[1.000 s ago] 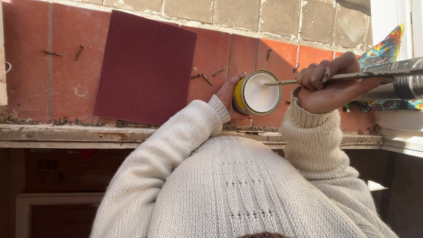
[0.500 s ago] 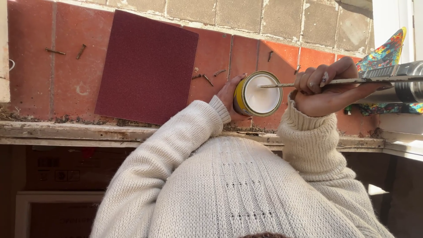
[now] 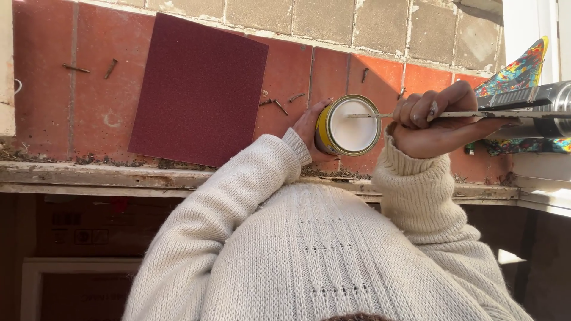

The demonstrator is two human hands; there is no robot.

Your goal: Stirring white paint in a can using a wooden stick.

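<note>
A small yellow tin can [image 3: 351, 128] with a white lid lies on its side on a red tiled ledge [image 3: 71, 119]. My left hand [image 3: 309, 128] cups the can's left side and holds it still. My right hand [image 3: 437, 119] is closed around a long thin metal tool [image 3: 380, 115], held level. The tool's tip rests on the upper part of the white lid, just inside the rim. Both arms are in cream knitted sleeves.
A dark red sheet of sandpaper [image 3: 199, 89] lies on the tiles left of the can. Rusty nails [image 3: 279, 106] are scattered between them, with more at the far left [image 3: 77, 68]. A colourful object [image 3: 517, 74] and a silver cylinder [image 3: 556, 110] sit at the right. The worn wooden edge [image 3: 119, 178] runs below.
The tool's tip has slid slightly further left over the lid. Both hands keep their grips and the can stays in place.
</note>
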